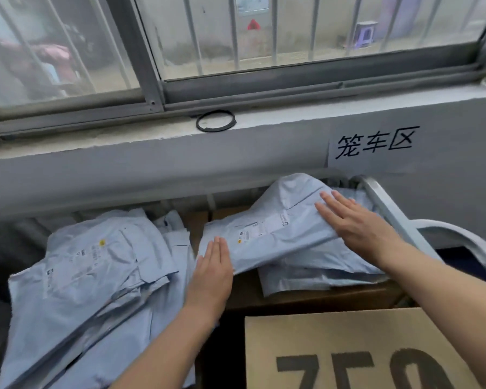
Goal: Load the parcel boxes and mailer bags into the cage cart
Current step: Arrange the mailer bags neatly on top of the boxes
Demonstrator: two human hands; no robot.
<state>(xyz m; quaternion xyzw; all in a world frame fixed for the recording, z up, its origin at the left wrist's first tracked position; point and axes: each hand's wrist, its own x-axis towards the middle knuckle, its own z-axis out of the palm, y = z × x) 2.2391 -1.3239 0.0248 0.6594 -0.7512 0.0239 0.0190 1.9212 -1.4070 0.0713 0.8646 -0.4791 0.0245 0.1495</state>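
Pale blue plastic is showing under both palms: a mailer bag [275,228] is lying across the top of the load, slanting up toward the wall, and neither hand is gripping it. The right hand [357,223] is lying flat on the bag's right end, fingers straight and slightly spread, pressing down with nothing pinched. The left hand [211,273] is resting flat too, fingers straight and held together, its fingertips touching the bag's near left edge. Beneath the right palm, stacked bags [320,273] are lying on brown boxes [306,299]. Just past the right hand's outer edge, the grey cart rail [387,211] is running up toward the wall. On the outer side of the left hand a heap of bags [96,270] is lying, crumpled and overlapping. Nearer the person than both wrists, a cardboard box [348,332] with large dark printing is sitting. Well beyond the fingertips, a black ring [216,120] is lying on the window sill [124,136] — and a paper sign [373,143] is hanging on the wall past the right hand.
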